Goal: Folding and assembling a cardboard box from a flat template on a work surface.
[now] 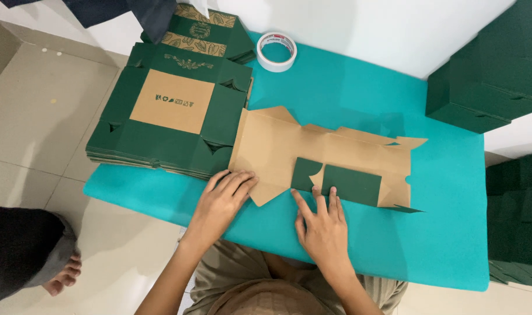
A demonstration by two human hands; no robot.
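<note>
On the teal table (359, 87), just right of the stack of green flat boxes (161, 111), the unfolded carton blank (312, 151) lies long axis left-to-right — left hand (222, 201) flat, fingers spread, on its near-left flap, right hand (321, 224) pressing the folded green flap (350, 184).

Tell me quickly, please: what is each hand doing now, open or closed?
Left hand: open, flat, pressing the brown cardboard box blank.
Right hand: open, fingers spread, pressing the folded green flap; nothing grasped.
</note>
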